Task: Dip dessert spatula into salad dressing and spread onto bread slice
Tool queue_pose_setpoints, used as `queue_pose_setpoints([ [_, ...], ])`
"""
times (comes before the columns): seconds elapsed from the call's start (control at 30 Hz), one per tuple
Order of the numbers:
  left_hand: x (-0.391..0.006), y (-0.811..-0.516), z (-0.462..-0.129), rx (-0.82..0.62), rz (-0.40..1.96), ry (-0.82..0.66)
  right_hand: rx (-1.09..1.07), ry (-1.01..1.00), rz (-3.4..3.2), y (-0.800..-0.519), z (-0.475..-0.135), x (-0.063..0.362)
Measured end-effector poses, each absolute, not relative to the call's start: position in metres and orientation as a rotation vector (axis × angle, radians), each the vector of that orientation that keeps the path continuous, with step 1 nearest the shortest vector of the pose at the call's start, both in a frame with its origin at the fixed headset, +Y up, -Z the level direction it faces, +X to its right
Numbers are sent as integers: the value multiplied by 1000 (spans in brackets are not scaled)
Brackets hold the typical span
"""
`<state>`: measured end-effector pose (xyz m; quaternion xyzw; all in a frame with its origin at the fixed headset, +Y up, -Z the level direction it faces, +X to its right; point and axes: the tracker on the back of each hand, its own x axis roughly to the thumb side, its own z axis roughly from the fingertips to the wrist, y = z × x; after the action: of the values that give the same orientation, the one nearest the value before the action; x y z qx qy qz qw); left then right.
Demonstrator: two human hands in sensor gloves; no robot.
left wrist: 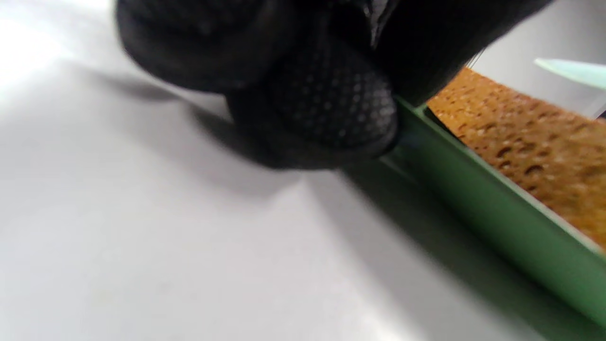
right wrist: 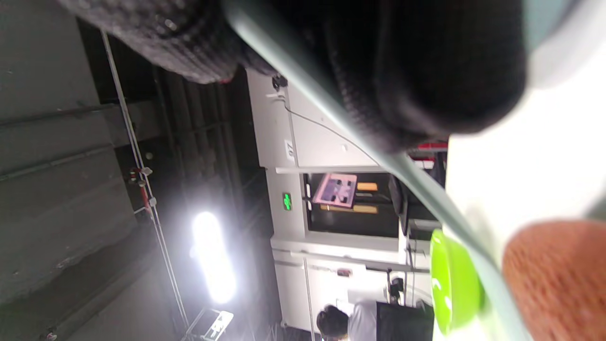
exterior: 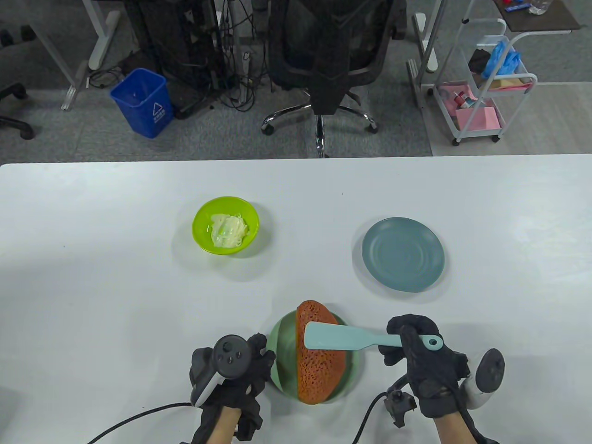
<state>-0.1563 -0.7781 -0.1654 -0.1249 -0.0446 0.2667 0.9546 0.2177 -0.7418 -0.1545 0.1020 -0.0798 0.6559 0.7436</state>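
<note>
Bread slice [exterior: 319, 354] lies on the green plate [exterior: 280, 342], whose left rim the left hand [exterior: 236, 370] steadies with loosely bent fingers, while the spatula [exterior: 342, 336], blade over the bread, runs rightward to the right hand [exterior: 418, 354] clenched round its handle, dressing bowl [exterior: 225, 225] far-left of the bread.

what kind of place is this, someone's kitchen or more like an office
Most likely an office or lab set up for recording, not a kitchen. Beyond the white table stand a black office chair, a blue waste bin and tangled cables on grey carpet, with a wheeled cart to the side.
</note>
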Motion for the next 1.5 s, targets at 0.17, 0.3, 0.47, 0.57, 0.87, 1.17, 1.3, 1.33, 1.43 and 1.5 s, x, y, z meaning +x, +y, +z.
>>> queue_pose_setpoints([
  [0.17,-156,-778,-165,-256,544,-92,246,-123,1521,-742,-155,210],
  [0.3,-156,-778,-165,-257,544,-91,220,-150,1549,-736,-152,215],
  [0.47,-156,-778,-165,-256,543,-90,184,-189,1568,-728,-149,228],
  [0.57,-156,-778,-165,-256,543,-90,159,-226,1579,-725,-148,237],
  [0.87,-157,-778,-165,-258,544,-93,99,-252,1523,-723,-149,262],
  [1.17,-160,-778,-166,-288,553,-103,130,-273,1347,-703,-165,245],
  [1.3,-163,-779,-167,-310,589,-95,147,-210,1330,-686,-187,217],
  [1.33,-164,-779,-167,-309,594,-95,150,-184,1322,-681,-195,208],
  [1.43,-164,-780,-167,-303,595,-98,140,-83,1310,-672,-218,177],
  [1.5,-164,-780,-167,-298,594,-99,140,-57,1330,-669,-230,161],
])
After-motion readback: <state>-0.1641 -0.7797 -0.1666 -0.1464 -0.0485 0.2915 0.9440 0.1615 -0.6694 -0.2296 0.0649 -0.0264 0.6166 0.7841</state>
